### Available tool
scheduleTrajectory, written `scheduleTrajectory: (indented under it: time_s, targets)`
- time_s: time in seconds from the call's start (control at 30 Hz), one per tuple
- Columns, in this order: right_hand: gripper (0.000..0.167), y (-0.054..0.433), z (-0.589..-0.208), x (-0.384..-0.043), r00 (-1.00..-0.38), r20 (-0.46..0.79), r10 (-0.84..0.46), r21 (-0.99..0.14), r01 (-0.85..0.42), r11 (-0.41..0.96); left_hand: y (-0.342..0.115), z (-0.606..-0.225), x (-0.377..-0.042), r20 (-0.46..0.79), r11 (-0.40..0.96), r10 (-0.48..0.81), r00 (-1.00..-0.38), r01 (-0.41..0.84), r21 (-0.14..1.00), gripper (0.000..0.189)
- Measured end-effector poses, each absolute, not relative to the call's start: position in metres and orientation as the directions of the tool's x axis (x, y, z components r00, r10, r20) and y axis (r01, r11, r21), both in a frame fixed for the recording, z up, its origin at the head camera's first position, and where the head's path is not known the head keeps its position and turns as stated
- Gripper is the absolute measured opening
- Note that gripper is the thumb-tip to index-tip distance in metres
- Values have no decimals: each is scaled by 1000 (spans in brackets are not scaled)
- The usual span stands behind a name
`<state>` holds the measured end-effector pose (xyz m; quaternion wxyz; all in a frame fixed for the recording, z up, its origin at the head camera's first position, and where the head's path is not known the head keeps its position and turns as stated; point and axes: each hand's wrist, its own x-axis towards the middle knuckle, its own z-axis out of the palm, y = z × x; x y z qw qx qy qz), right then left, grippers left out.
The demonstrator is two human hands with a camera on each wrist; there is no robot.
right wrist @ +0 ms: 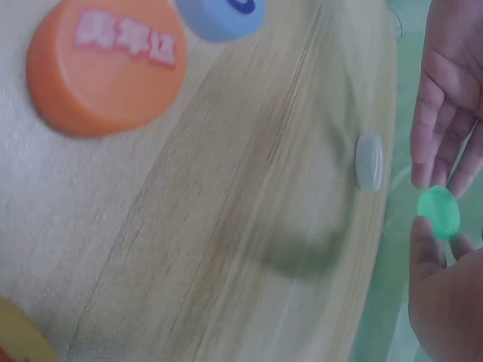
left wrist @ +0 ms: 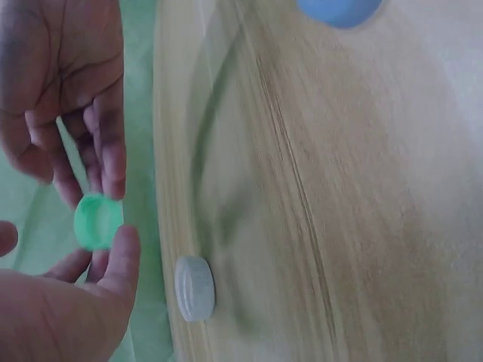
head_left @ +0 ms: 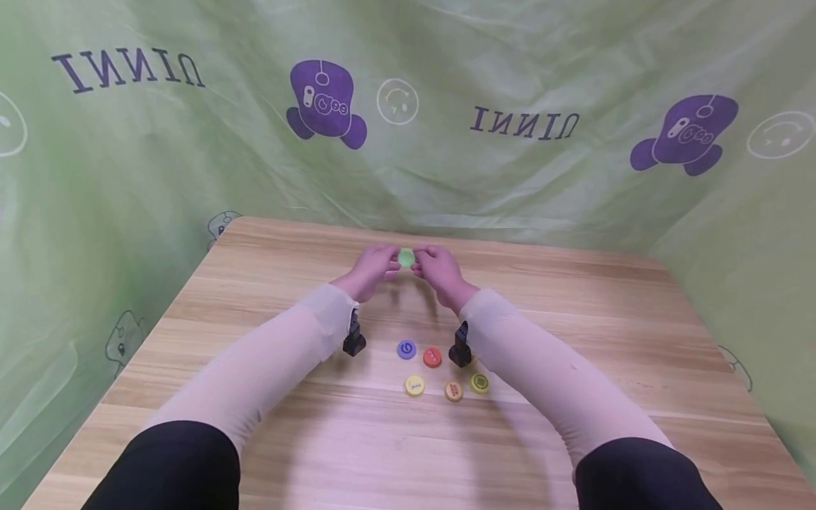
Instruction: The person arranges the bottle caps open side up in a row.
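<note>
Green cap [head_left: 406,257] held up off the desk [head_left: 574,312], at 12 o'clock as the person faces it, out toward the far edge. Left hand [head_left: 372,268] at its 9 o'clock, right hand [head_left: 441,270] at its 3 o'clock, both touching the rim. Fingers of both hands look pinched on it, thumb one side, fingertips the other; exact contact partly hidden

Key relation, I'd judge: cap sits dead between the two sets of fingers, neither hand nearer, so any turn or handover runs along that 9-to-3 line. Cap is round, no long axis to speak of; it's stood up on edge, round face roughly toward the person

White cap [left wrist: 195,289] lies on the desk close to the far edge, well apart from the fingers, seen from both wrists; can't pick it out from the head view

Rest of the caps are grouped on the person's side of the hands, none touched. Blue cap [head_left: 406,349] straight at 6 o'clock from the held one, red-orange cap [head_left: 432,357] just beside it, between 5 and 6. Further down: pale yellow cap [head_left: 415,385] near 6, tan-orange cap [head_left: 453,391] between 5 and 6, olive-yellow cap [head_left: 479,383] around 5, those last two just beside each other. Lettering readable as such on the red-orange one; print on the green one, can't tell. Printed green curtain [head_left: 446,191] hangs behind at 12
</note>
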<state>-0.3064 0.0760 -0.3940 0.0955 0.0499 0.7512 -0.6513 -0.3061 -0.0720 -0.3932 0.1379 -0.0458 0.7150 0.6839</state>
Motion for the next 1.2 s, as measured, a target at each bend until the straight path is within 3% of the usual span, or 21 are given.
scheduleTrajectory:
  time_s: [0.3, 0.5, 1.2]
  targets:
    - [32, 79, -405, -312, -954, -296, -51, -951, 290, 104, -70, -398, -311, -328, 69, 171, -929, -321, 945, 50]
    - [33, 87, -409, -314, -941, -315, -121, -941, 293, 169, -67, -400, -311, -343, 70, 202, -917, -336, 939, 54]
    - [32, 93, -419, -320, -919, -372, -128, -897, 321, 303, -62, -401, -310, -391, 89, 259, -883, -381, 920, 59]
